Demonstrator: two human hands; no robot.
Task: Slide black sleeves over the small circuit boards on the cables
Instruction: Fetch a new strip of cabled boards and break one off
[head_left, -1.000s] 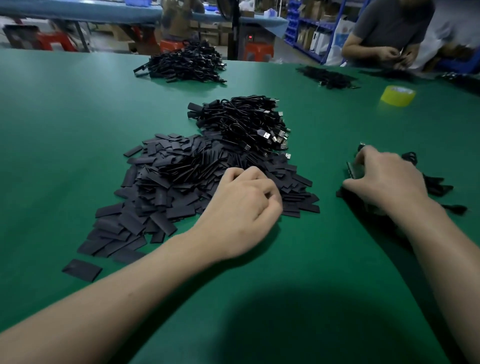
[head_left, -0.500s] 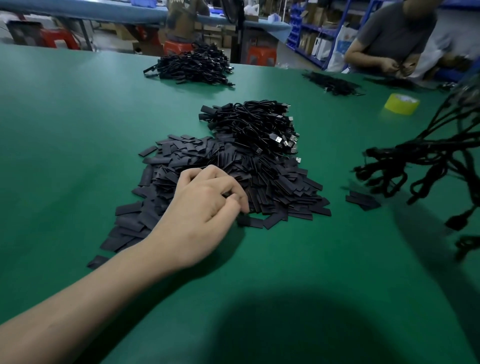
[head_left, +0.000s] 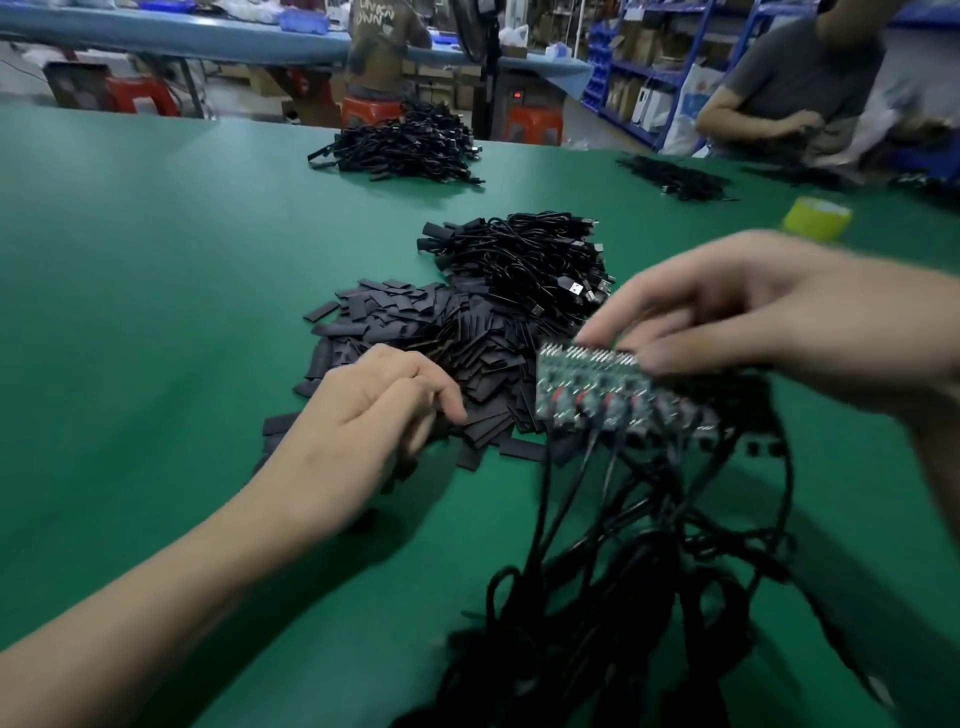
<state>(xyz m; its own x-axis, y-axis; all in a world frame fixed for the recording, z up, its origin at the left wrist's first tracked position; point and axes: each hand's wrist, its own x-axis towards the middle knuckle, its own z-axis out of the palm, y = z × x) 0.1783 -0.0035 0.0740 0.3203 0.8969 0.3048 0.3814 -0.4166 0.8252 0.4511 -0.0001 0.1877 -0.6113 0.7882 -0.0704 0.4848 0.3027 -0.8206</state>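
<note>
Swung in beside sleeve pile: circuit boards pinched in right hand, left hand curled atop pile, grip unclear.

Light is moderate and diffuse, coming from overhead; the green bench reads evenly matte. Soft shadows lie under the left hand and forearm, and a broad dim patch covers the bench's near edge. The right hand, the circuit boards it holds and the hanging cables are smeared by motion blur. The pile of sleeves is fairly sharp. Wide-angle distortion bows the bench's far edge and tilts the shelving; the background is soft.
</note>
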